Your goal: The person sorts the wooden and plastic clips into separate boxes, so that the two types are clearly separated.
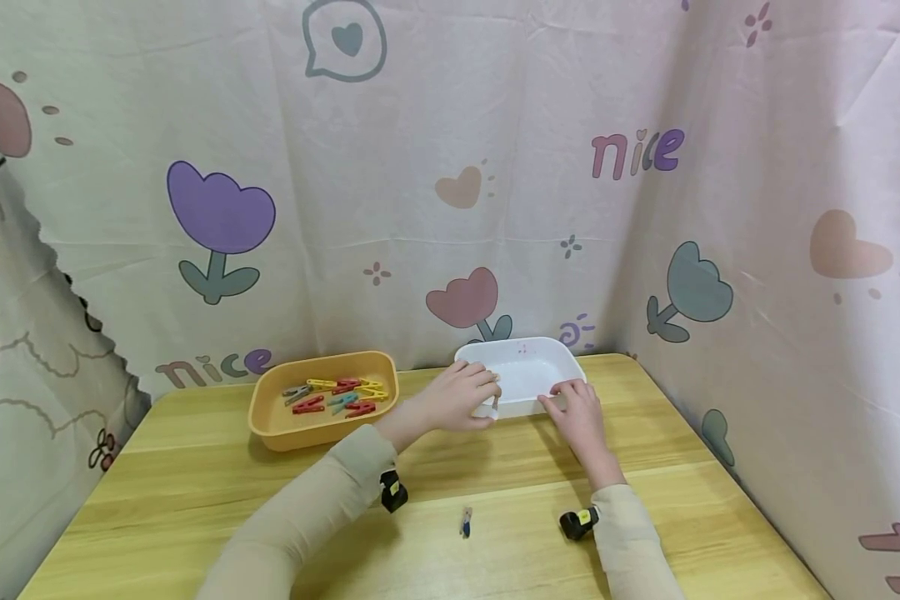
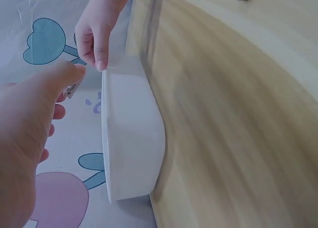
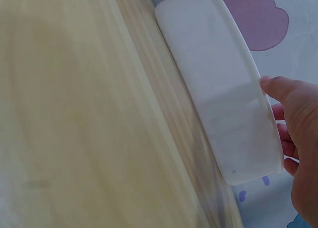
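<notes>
In the head view a white plastic basin stands at the back of the table, its inside bare. My right hand grips its front rim near the right corner. In the right wrist view the thumb lies on the rim and the curled fingers reach inside. My left hand hovers over the basin's front left corner. Between thumb and fingers it pinches a small pale clothespin, mostly hidden by the hand. Another small clothespin, partly blue, lies on the table nearer to me.
To the left, a yellow basin holds several red, yellow, teal and grey clothespins. A patterned curtain hangs behind and to the right of the wooden table. Black wrist devices sit by both sleeves.
</notes>
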{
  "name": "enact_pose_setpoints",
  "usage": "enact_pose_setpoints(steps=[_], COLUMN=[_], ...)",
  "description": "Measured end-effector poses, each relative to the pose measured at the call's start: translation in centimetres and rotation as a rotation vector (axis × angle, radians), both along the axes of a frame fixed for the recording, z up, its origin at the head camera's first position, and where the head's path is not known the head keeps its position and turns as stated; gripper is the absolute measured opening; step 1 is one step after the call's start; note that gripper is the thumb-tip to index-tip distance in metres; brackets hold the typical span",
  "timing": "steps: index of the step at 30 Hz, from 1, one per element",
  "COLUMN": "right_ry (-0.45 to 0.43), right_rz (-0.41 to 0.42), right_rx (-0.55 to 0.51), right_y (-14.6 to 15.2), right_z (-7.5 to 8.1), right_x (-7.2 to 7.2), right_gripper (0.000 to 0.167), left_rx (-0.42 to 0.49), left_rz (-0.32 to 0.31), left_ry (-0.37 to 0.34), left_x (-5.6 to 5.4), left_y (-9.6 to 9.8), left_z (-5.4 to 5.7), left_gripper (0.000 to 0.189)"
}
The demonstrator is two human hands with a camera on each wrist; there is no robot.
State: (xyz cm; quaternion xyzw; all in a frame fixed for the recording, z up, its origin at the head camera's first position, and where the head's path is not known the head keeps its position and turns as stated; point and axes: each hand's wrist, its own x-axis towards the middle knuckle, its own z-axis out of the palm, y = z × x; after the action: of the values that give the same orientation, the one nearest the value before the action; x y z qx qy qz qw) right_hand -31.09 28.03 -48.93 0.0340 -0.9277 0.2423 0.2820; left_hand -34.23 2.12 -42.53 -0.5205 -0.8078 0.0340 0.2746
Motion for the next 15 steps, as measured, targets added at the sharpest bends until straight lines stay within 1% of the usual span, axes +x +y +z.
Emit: enact_pose_setpoints(steps=[8, 15], right_ry=[0.019, 0.002], right_rz=[-0.002, 0.013], right_rx=[0.014, 0.008], right_y=[0.1, 0.0], right_z=[-0.1, 0.1], right_x=[0.0, 0.1], right_gripper=[0.028, 0.028], left_rx=[0.006, 0.025], left_rz=[0.031, 0.091], left_ry=[0.011, -0.024], left_x=[-1.2, -2.3], left_y=[1.7, 2.8], left_z=[0.8, 1.6], left_gripper=[0.034, 0.036])
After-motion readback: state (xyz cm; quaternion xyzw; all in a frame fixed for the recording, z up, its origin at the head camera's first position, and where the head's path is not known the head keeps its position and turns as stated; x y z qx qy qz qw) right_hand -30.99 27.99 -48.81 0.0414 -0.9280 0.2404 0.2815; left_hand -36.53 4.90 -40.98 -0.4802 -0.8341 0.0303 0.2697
